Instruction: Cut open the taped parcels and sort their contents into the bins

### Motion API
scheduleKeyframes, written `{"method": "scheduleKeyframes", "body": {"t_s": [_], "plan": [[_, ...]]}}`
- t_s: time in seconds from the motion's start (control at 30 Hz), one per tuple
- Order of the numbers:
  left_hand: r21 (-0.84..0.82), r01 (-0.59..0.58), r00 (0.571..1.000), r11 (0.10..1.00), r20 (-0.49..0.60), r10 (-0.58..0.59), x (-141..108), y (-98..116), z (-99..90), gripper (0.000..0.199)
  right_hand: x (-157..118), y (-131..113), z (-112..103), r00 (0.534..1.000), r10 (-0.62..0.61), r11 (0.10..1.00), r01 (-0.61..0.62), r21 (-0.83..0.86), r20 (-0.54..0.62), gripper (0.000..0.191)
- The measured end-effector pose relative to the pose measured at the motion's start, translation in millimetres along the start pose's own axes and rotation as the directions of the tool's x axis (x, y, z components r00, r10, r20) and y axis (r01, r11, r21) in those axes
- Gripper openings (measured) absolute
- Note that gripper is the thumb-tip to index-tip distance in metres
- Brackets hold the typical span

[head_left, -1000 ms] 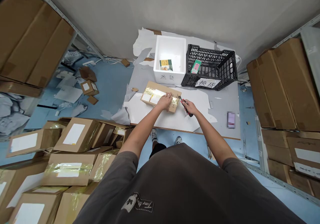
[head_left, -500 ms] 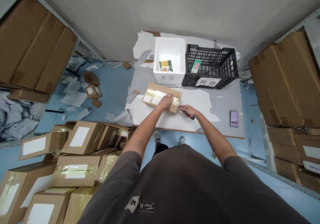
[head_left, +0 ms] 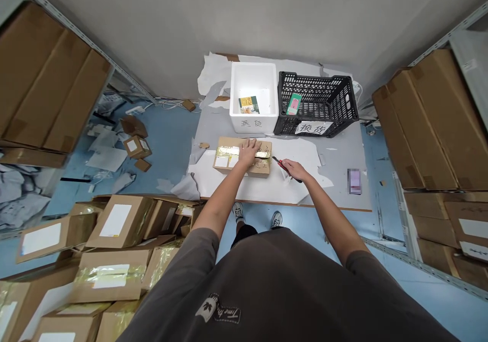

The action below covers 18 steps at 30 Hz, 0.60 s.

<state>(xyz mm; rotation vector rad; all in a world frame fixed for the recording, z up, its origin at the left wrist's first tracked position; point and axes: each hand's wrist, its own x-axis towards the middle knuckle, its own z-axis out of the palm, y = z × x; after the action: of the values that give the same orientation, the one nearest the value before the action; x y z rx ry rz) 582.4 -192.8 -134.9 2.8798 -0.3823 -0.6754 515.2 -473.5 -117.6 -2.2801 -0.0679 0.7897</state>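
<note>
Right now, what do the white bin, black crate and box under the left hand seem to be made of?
White bin: probably matte foam, given its thick, smooth walls; plastic is possible.
Black crate: likely moulded plastic, fairly dull, judging by its lattice walls.
Box under the left hand: matte cardboard by its flat brown faces; the shiny tape looks like plastic film.

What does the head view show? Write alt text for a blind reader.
A person's left grip rests on a taped cardboard box while the right grip holds a knife beside it, on a paper-covered table. Behind stand a white bin and a black crate.
</note>
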Motion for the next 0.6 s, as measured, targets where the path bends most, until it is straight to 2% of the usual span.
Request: {"method": "scheduleKeyframes", "body": {"t_s": [0.07,0.27,0.6], "plan": [[0.016,0.003,1.0,1.0,-0.021,-0.003,4.9,-0.2,3.1,0.106,5.5,-6.0,-0.1,0.999,-0.036,0.996,0.035,-0.081,-0.011,0.047],[0.027,-0.096,0.994,0.995,-0.055,0.097,0.0,-7.5,6.5,0.076,17.4,-9.8,-2.9,0.992,-0.128,0.921,0.113,-0.371,-0.016,0.039],[0.034,-0.11,0.986,0.993,-0.124,0.113,-8.3,-5.1,19.4,0.069,40.5,-13.7,-19.7,0.96,-0.268,0.725,0.255,-0.64,0.08,0.041]]}}
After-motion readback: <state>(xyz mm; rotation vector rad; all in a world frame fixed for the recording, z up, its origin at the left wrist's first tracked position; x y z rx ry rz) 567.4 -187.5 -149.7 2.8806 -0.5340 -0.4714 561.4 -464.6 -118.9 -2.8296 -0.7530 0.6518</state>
